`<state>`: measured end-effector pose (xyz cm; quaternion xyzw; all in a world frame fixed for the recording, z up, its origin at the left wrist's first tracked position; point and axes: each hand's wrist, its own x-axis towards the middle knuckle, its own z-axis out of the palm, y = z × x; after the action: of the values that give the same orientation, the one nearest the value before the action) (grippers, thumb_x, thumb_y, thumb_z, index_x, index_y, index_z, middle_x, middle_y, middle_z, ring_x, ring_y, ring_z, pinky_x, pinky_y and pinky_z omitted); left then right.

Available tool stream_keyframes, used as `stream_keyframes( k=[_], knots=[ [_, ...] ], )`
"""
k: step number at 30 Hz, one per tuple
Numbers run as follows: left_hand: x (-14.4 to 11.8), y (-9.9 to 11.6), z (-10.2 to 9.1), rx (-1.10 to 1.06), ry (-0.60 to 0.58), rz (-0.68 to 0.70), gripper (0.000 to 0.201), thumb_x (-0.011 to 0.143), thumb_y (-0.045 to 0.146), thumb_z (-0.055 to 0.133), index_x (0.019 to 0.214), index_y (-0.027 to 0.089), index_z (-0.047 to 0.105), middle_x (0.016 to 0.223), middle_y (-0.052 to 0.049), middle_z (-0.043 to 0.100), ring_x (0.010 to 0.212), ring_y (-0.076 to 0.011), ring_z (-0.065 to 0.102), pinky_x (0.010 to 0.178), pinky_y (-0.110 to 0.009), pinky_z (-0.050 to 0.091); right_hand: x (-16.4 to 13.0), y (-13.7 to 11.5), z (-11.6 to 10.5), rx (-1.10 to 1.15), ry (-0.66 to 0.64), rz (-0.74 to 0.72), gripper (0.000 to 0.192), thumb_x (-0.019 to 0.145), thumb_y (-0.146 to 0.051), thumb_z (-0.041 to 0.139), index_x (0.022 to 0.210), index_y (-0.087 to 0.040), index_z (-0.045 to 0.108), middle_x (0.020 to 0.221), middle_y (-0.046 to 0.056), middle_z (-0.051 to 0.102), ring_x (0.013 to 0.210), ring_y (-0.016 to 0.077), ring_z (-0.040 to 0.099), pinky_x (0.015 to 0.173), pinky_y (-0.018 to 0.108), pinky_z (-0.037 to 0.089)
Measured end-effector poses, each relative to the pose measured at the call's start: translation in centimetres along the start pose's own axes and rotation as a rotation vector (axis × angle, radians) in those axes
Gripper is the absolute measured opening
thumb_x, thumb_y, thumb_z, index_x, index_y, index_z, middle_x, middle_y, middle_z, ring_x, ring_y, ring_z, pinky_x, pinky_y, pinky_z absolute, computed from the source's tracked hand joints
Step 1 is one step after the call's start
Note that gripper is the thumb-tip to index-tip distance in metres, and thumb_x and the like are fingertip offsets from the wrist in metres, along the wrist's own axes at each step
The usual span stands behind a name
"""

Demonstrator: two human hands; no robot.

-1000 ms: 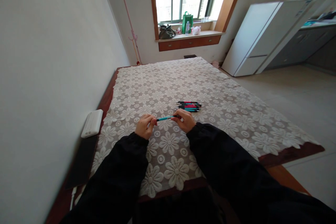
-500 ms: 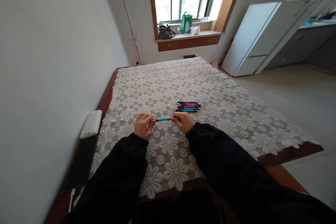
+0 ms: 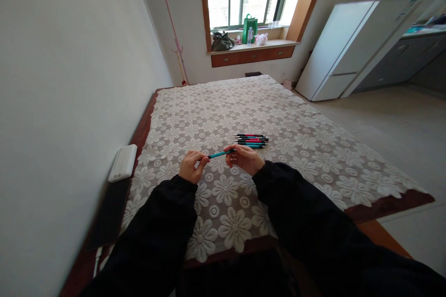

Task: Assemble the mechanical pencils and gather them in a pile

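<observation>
A turquoise pen with black ends [image 3: 219,153] is held over the lace tablecloth, its right end tilted slightly up. My left hand [image 3: 191,166] pinches its left end between thumb and fingers. At the right end, my right hand [image 3: 244,158] has its fingertips around the black part, the other fingers loosely curled below. Just beyond my right hand lies a row of several similar pens [image 3: 251,141], red and turquoise with black ends, side by side on the cloth.
The flower-patterned tablecloth [image 3: 225,190] covers a dark red wooden table. At the left edge, by the wall, are a white power bank [image 3: 122,163] and a flat black object [image 3: 108,216] with a white cable [image 3: 97,260]. A white fridge [image 3: 336,51] stands at the far right.
The pen's right end has risen. My right hand has turned and loosened its fingers, while my left hand keeps its pinch. The camera view has shifted slightly.
</observation>
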<state>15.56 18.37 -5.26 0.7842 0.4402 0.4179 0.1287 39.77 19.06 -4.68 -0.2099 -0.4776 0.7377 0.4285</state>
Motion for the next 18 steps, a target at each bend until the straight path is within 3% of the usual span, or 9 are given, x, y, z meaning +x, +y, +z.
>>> stream_keyframes(
  k=[2,5,11,15,18],
  knots=[
    [0.0,0.2,-0.1,-0.035,-0.007,0.042,0.031,0.094,0.038,0.052,0.077,0.02,0.07,0.075,-0.005,0.07,0.08,-0.0203,0.06,0.075,-0.034,0.048,-0.1,0.2,0.1,0.051,-0.05,0.012,0.04,0.084,-0.054,0.068,0.099,-0.017,0.064,0.076,0.004,0.065,0.072,0.0187,0.063,0.065,0.032,0.048],
    [0.0,0.3,-0.1,-0.043,0.01,0.075,0.025,0.092,0.038,0.058,0.079,0.02,0.071,0.073,-0.005,0.069,0.079,-0.0199,0.06,0.074,-0.033,0.048,-0.1,0.4,0.1,0.066,-0.022,-0.037,0.034,0.084,-0.05,0.07,0.09,-0.018,0.062,0.068,0.001,0.06,0.066,0.0169,0.061,0.065,0.031,0.047],
    [-0.1,0.7,0.0,-0.032,-0.044,0.073,0.027,0.093,0.036,0.055,0.079,0.021,0.073,0.075,-0.005,0.07,0.08,-0.0201,0.061,0.075,-0.035,0.049,-0.2,0.2,0.4,0.102,-0.04,-0.016,0.038,0.079,-0.054,0.072,0.086,-0.018,0.063,0.06,0.0,0.057,0.065,0.0193,0.06,0.066,0.035,0.046],
    [-0.1,0.4,0.1,0.004,-0.016,0.078,0.023,0.091,0.037,0.059,0.083,0.021,0.074,0.075,-0.005,0.071,0.079,-0.0198,0.062,0.075,-0.034,0.05,-0.2,-0.4,0.0,-0.045,-0.011,-0.04,0.04,0.081,-0.055,0.068,0.086,-0.016,0.065,0.06,0.001,0.058,0.064,0.0191,0.06,0.066,0.034,0.046],
    [-0.1,0.2,0.3,0.067,-0.001,0.068,0.019,0.09,0.037,0.062,0.09,0.023,0.076,0.077,-0.003,0.072,0.078,-0.0192,0.062,0.075,-0.033,0.05,-0.1,-1.1,-0.5,-0.379,-0.001,-0.04,0.042,0.087,-0.052,0.06,0.103,-0.013,0.068,0.068,0.003,0.066,0.064,0.0173,0.062,0.068,0.031,0.047]
  ],
)
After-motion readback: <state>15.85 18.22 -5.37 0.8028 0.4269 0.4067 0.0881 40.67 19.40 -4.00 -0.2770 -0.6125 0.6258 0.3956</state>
